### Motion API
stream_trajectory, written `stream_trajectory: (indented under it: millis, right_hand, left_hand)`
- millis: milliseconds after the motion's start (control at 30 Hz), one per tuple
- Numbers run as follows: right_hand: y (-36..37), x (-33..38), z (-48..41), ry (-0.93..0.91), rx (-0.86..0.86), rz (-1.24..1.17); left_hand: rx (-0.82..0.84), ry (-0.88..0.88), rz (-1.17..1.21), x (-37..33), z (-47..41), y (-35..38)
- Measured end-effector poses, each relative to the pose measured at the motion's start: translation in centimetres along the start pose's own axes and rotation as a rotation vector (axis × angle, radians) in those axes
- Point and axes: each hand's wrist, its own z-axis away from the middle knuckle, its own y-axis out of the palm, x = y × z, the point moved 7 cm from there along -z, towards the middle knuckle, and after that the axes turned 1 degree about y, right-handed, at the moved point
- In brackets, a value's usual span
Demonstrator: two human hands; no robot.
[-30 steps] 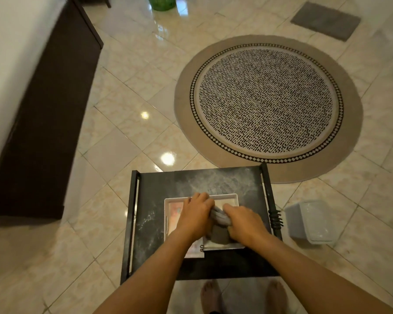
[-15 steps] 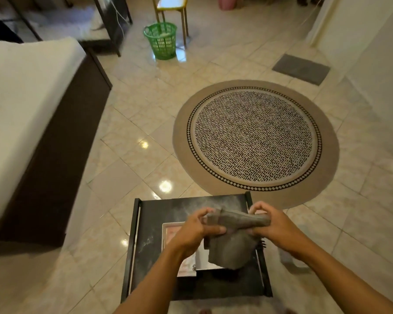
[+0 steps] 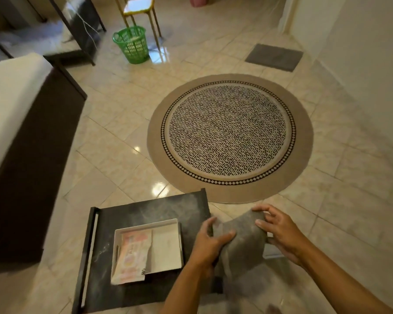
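Observation:
A grey cloth (image 3: pixel 243 243) hangs in the air just right of a low black table (image 3: pixel 145 211). My left hand (image 3: pixel 208 241) grips the cloth's left edge, thumb over the fabric. My right hand (image 3: pixel 279 230) holds its upper right edge with curled fingers. On the table lies a shallow white tray (image 3: pixel 168 245) holding a pink-printed packet (image 3: pixel 132 257). The cloth hides part of a grey bin beside the table.
A round patterned rug (image 3: pixel 229 134) lies on the tiled floor ahead. A bed with a dark frame (image 3: pixel 32 141) runs along the left. Farther back stand a green basket (image 3: pixel 132 45), a yellow-legged stool (image 3: pixel 138 10) and a grey mat (image 3: pixel 273 56).
Both hands lifted the cloth off the tray and carried it right, past the table's edge. The tray and its packet now lie uncovered. The view tilted up, showing more of the room.

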Motion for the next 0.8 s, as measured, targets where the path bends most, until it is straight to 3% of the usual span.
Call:
stream_trajectory:
  millis: [133, 300, 533, 800]
  right_hand:
    - [-6.2, -2.4, -0.6, 0.051, 0.133, 0.060]
    - [-11.9, -9.0, -3.5, 0.090, 0.125, 0.228]
    - [-16.4, -19.6, -10.4, 0.073, 0.095, 0.298]
    - [-21.1, -25.6, -17.6, -0.107, 0.003, 0.432]
  left_hand:
    - [-0.012, 0.188, -0.222, 1.1, -3.0, 6.5]
    - [-0.104, 0.245, -0.370, 7.3, -8.4, 10.4]
    - [-0.142, 0.360, -0.410, 16.9, -16.9, 12.0]
    - [-0.150, 0.432, -0.353, 23.8, -26.6, 12.8]
